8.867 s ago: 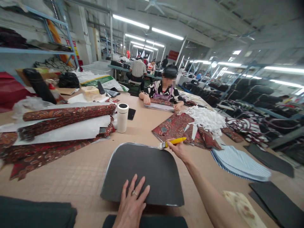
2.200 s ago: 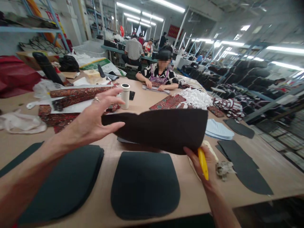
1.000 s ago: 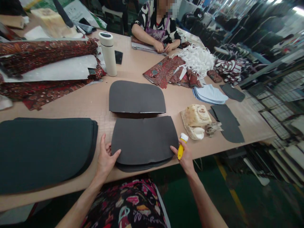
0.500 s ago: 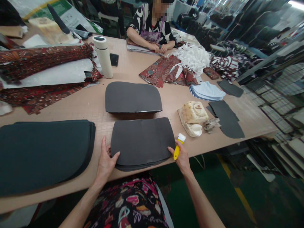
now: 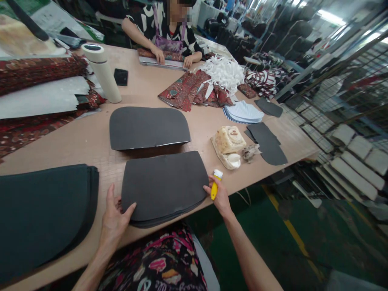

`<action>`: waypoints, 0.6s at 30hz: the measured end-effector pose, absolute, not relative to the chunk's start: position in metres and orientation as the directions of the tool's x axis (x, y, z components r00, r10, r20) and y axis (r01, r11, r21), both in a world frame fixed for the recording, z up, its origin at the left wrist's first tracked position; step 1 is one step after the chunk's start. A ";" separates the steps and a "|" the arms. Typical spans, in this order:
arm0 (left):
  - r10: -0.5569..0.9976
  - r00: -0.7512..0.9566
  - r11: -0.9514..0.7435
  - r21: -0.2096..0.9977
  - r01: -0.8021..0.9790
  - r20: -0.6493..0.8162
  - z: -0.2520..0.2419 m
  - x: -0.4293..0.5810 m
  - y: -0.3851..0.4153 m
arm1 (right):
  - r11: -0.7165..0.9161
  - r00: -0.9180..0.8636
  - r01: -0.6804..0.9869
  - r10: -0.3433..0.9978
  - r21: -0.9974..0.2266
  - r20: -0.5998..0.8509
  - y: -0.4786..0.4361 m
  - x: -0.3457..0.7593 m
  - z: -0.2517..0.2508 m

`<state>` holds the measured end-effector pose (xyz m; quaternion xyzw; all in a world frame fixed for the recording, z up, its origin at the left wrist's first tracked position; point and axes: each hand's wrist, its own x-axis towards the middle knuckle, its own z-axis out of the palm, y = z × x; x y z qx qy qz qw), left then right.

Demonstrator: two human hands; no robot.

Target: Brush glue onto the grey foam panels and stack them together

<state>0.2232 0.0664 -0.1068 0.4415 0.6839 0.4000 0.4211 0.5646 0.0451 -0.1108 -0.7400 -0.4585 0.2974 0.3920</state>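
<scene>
The left hand (image 5: 117,212) lies open, thumb on the left edge of the small pile of dark sheets (image 5: 165,186) at the near edge of the table (image 5: 91,137). The right hand (image 5: 220,197) is wrapped around a yellow brush (image 5: 214,188) and touches the pile's right edge. A bigger dark pile (image 5: 42,214) lies just left.

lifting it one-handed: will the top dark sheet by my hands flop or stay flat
Probably floppy and light: the top dark sheet looks thin, slim-edged. Its matte face likely won't slip under the left hand; the right hand holds a yellow brush.
</scene>
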 end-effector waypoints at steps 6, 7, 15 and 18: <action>0.940 -0.258 0.296 0.910 0.291 -0.223 -0.112 0.221 0.070 | -0.284 0.370 0.468 0.923 -0.837 -0.107 0.048 0.568 -0.105; 0.940 -0.261 0.296 0.908 0.297 -0.221 -0.113 0.220 0.071 | -0.283 0.365 0.470 0.925 -0.836 -0.108 0.049 0.569 -0.105; 0.934 -0.270 0.311 0.907 0.284 -0.236 -0.118 0.220 0.073 | -0.292 0.355 0.511 0.928 -0.809 -0.110 0.051 0.568 -0.103; 0.928 -0.287 0.322 0.896 0.305 -0.236 -0.119 0.219 0.074 | -0.282 0.344 0.549 0.934 -0.787 -0.095 0.052 0.568 -0.101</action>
